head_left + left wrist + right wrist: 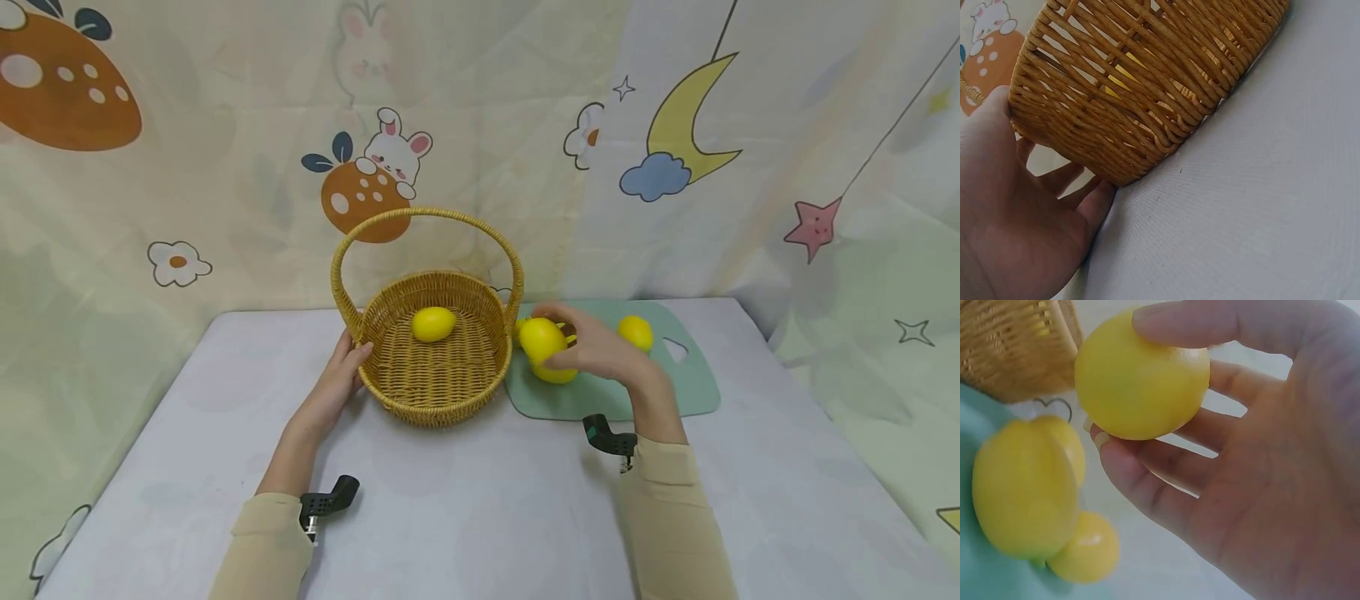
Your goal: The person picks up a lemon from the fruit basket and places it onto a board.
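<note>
My left hand (339, 377) grips the left side of a round wicker basket (437, 412), thumb at the rim and fingers against the outer wall. In the left wrist view the woven wall (1129, 94) fills the top, with yellow showing through its gaps. One lemon (433, 324) lies inside the basket. To the right of the basket, my right hand (600, 346) holds another lemon (1141, 378) between thumb and fingers, raised over the board. Under it lies a larger yellow fruit (1025, 490), with smaller yellow fruits (1088, 550) beside it.
A pale green cutting board (573, 406) with a handle hole lies right of the basket. Another yellow fruit (636, 332) sits toward its back right. The basket's tall arched handle (427, 213) stands up. A printed cloth (525, 150) hangs behind the white-covered table (450, 517).
</note>
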The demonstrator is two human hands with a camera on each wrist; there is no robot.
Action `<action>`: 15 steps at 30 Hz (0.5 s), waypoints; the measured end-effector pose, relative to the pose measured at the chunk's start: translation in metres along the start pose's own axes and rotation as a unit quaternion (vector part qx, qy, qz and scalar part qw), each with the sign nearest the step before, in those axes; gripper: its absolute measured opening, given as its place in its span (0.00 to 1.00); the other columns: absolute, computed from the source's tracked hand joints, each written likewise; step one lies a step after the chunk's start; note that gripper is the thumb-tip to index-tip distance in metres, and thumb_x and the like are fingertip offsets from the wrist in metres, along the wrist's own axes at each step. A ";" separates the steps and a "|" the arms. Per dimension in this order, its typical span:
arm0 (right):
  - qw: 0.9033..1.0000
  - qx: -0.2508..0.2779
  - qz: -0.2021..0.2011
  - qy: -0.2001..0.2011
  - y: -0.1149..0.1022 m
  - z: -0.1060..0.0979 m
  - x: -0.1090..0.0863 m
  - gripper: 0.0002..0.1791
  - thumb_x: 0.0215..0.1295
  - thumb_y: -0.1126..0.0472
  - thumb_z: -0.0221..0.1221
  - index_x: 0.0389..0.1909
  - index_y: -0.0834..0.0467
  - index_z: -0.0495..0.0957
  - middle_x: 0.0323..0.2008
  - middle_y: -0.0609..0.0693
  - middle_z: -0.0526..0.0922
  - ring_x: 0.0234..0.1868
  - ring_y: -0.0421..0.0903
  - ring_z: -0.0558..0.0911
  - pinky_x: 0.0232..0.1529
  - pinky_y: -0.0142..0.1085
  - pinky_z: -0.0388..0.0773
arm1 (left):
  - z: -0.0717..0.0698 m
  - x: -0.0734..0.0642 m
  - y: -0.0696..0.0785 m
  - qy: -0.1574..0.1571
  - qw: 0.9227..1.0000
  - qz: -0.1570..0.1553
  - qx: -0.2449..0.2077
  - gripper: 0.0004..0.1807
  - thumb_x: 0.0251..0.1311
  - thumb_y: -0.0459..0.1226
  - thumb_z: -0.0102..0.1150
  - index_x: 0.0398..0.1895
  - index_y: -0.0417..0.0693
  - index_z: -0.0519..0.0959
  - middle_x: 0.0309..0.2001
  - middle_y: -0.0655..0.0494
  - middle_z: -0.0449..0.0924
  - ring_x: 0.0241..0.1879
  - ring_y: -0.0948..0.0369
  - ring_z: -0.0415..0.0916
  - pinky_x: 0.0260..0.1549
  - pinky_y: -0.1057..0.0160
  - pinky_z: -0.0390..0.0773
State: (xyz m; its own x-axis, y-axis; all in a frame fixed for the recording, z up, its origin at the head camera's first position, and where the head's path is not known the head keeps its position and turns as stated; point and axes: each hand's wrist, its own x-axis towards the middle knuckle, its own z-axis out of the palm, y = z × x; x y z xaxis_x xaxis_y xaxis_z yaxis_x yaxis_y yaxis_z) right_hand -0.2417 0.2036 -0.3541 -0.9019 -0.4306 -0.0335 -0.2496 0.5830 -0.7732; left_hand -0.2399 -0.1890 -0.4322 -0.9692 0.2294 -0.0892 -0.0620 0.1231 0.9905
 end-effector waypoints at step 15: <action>0.998 -0.026 0.055 0.030 0.026 -0.022 -0.016 0.34 0.54 0.62 0.64 0.65 0.48 0.67 0.65 0.53 0.71 0.62 0.58 0.69 0.59 0.51 0.71 | -0.002 0.006 -0.011 0.009 1.000 0.000 0.005 0.38 0.75 0.56 0.40 0.79 0.73 0.34 0.81 0.59 0.40 0.79 0.54 0.46 0.76 0.43 0.51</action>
State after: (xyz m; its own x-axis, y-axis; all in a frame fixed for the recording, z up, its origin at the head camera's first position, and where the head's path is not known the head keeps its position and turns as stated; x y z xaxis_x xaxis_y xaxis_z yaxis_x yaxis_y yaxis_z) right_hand -0.2419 0.2407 -0.3600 -0.9440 -0.3209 -0.0761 -0.1655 0.6604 -0.7324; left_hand -0.2455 -0.1911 -0.4439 -0.9734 0.2120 -0.0866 -0.0592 0.1324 0.9894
